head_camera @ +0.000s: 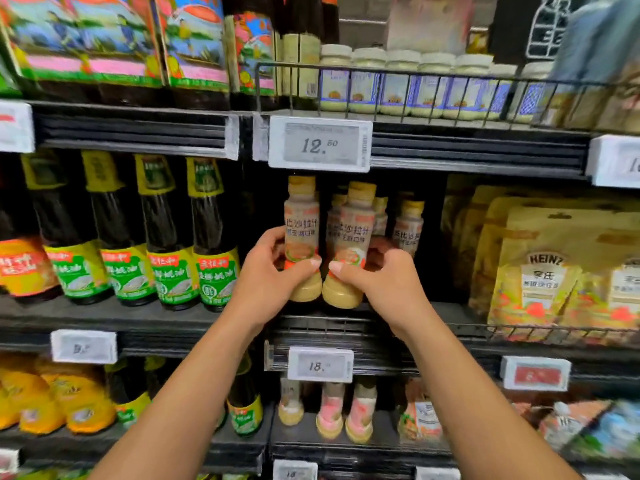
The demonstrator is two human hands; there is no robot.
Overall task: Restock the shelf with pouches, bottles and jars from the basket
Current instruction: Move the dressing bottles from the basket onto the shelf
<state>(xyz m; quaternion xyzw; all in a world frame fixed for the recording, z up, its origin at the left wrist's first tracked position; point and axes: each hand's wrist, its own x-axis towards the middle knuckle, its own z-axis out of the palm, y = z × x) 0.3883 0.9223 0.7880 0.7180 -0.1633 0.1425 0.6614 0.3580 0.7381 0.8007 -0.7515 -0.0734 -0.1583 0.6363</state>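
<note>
At the middle shelf's [346, 322] front edge, your left hand [266, 275] grips one dressing bottle [301, 223] and your right hand [379, 277] a second bottle [356, 225], side by side. Both arms reach forward, thumbs across the labels. Dark sauce bottles [211, 237] stand left, Heinz pouches [540, 271] right.

Black metal store shelving [131, 129] fills the view in tiers, each front edge ribbed and carrying white-framed electronic price tags [320, 143]. A thin black wire rail [415, 74] guards the upper right tier. Behind it stands a black panel [509, 29] with a white line-drawn bottle.
</note>
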